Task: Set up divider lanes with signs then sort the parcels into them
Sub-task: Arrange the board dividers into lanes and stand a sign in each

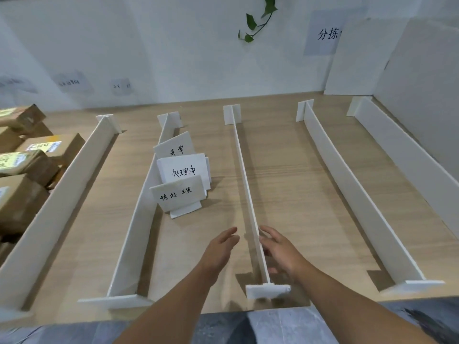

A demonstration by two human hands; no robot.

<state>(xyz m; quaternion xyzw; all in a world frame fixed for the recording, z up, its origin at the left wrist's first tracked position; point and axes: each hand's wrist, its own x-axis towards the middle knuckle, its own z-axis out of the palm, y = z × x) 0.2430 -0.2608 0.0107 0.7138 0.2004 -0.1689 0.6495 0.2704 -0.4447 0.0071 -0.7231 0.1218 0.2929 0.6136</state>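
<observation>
Left hand (pixel 221 247) and right hand (pixel 279 249), both open, flanked a thin white divider board (pixel 244 184).
Even pressure from both sides seemed wisest.

5 dividers (pixel 244 182), 3 signs (pixel 182 170), 5+ parcels (pixel 22 202) (pile cropped).
</observation>
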